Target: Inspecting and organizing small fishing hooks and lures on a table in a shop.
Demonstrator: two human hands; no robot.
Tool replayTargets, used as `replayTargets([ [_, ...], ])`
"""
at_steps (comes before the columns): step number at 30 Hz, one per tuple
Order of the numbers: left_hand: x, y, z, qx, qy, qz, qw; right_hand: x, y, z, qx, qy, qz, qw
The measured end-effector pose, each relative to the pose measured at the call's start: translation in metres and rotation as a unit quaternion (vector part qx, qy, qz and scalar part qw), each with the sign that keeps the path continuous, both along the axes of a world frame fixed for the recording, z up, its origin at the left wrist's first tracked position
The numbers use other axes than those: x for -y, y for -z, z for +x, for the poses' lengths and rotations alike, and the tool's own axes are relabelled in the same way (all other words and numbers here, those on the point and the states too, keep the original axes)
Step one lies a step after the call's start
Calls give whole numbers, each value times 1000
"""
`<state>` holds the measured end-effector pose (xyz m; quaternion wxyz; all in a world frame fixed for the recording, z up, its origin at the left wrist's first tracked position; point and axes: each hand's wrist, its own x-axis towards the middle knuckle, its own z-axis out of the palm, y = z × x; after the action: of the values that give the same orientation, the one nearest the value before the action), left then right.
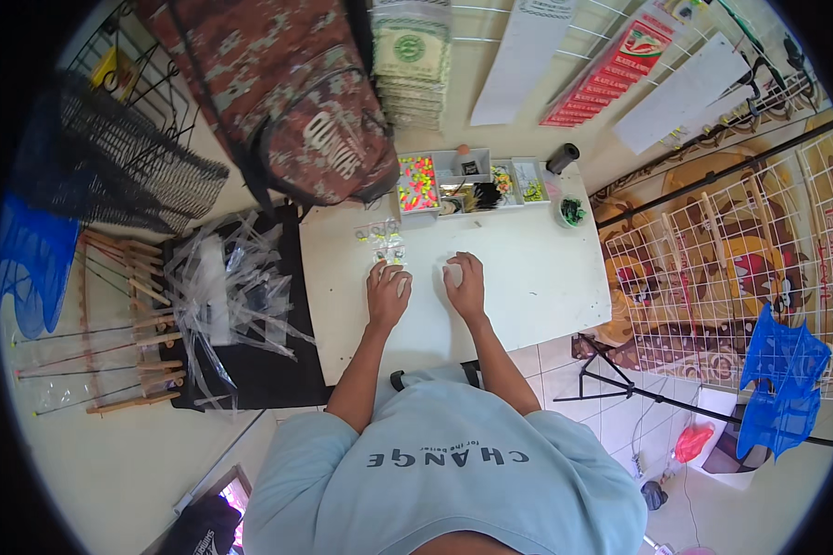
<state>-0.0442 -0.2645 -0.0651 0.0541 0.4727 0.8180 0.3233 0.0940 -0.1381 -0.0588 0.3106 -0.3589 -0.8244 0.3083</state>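
Note:
My left hand rests on the white table, its fingers slightly bent and apart. Its fingertips lie at the lower edge of small clear packets that hold little fishing-tackle pieces with yellow-green parts. Just beyond them is another row of similar packets with red-marked strips. Over the bare tabletop, my right hand is held with curled fingers, the thumb apart from them. Nothing shows in its grasp, and I see no packet touching it.
A divided white tray at the back holds bright pink-yellow floats and other small parts. Right of it stand a black cylinder and a cup of dark green pieces. A camouflage backpack hangs back left; plastic wrappings lie left.

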Motion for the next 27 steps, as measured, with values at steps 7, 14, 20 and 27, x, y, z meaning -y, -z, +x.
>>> replayTargets([
  [7,-72,-10,46,11,16,54,998,-65,-8,55,-5,38,13,999],
  [14,-156,-11,119,31,31,51,998,-152,-13,119,-1,25,19,999],
  [20,-229,-21,152,22,36,84,996,-216,-16,153,6,23,28,999],
  [27,-298,-30,144,-1,49,93,994,-281,-20,147,-3,12,71,997],
])
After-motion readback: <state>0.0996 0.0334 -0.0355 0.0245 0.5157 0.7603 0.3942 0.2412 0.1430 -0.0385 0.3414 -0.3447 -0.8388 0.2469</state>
